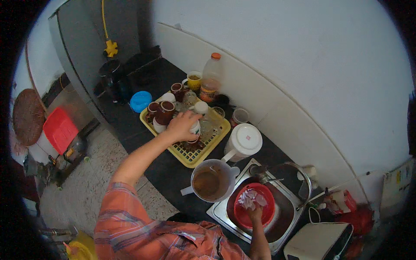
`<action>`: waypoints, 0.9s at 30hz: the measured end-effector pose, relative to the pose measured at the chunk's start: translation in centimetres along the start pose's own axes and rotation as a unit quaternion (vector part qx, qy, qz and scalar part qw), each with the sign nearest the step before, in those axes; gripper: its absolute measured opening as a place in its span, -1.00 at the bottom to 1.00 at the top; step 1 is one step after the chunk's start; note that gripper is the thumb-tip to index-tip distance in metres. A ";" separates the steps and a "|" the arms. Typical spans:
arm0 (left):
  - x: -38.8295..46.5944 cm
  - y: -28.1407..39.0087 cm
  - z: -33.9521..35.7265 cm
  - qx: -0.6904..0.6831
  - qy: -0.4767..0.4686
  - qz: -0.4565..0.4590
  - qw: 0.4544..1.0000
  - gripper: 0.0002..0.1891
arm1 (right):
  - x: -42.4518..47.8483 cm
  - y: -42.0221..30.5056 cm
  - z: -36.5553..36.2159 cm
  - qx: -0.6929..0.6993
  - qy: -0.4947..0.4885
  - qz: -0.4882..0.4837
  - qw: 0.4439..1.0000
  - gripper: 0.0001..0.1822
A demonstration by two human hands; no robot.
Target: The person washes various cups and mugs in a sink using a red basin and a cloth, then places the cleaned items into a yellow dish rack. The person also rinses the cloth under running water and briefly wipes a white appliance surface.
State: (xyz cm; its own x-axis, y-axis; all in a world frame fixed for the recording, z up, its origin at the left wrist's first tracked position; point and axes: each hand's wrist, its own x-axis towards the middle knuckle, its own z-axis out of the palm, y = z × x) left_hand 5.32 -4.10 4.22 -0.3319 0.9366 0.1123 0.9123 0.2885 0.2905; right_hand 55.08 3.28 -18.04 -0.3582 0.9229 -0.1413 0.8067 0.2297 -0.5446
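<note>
My left hand (pixel 183 126) is closed around a white cup (pixel 195 129) with a green mark, over a yellow plastic basket (pixel 191 162). Brown cups (pixel 165 112), white cups and clear glasses crowd the basket, several of them upside down. My right hand (pixel 254 211) is in a red plastic bowl (pixel 239 219) that stands in the steel sink (pixel 279 224). Something pale and glossy (pixel 252 198) lies at its fingers; I cannot tell whether the hand grips it. A translucent pitcher (pixel 211 182) with brownish liquid stands between the basket and the sink.
An upturned white pitcher (pixel 245 141) stands beside the faucet (pixel 305 178). Behind the basket are a plastic bottle (pixel 211 81) with an orange cap and a yellow mug (pixel 194 81). A blue plastic lid or bowl (pixel 140 101) and a dark jar (pixel 112 81) are at the left.
</note>
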 end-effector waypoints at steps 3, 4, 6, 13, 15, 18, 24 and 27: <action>0.8 -0.7 0.8 -0.006 -0.034 0.005 0.999 -0.18 | -0.5 0.9 0.1 0.005 0.017 -0.004 1.000 -0.52; 1.1 -0.8 0.8 -0.016 -0.053 -0.002 0.998 -0.18 | -0.5 1.2 0.2 -0.004 0.017 -0.012 1.000 -0.52; 1.7 -1.0 0.6 -0.036 -0.091 -0.014 0.995 -0.18 | -0.4 2.1 0.9 -0.008 0.017 -0.017 1.000 -0.53; 1.4 -2.6 2.1 -0.054 -0.064 -0.027 0.996 -0.25 | -0.2 3.4 2.7 0.046 0.013 -0.031 0.998 -0.53; 0.3 -1.8 0.9 -0.069 -0.030 -0.008 0.997 -0.26 | -0.4 3.6 2.3 0.015 0.013 -0.040 0.999 -0.53; -2.2 -0.2 -1.3 -0.073 0.028 -0.009 0.997 -0.33 | -0.2 0.8 -0.3 -0.011 0.028 -0.072 0.997 -0.52; -8.6 9.9 -8.7 -0.135 0.193 -0.008 0.972 -0.48 | 1.3 0.4 0.4 0.020 0.005 -0.086 0.996 -0.52; -11.5 15.1 -9.8 -0.202 0.226 0.078 0.950 -0.58 | 0.0 3.5 5.7 -0.135 -0.034 -0.161 0.977 -0.58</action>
State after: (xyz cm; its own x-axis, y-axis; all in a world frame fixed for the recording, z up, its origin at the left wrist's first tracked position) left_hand 20.57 -12.48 16.58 -0.3531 0.7543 0.5534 0.8229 -0.0309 0.5673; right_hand 55.17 2.33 -24.68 -0.6362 0.7693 -0.0580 0.7386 0.5857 -0.3337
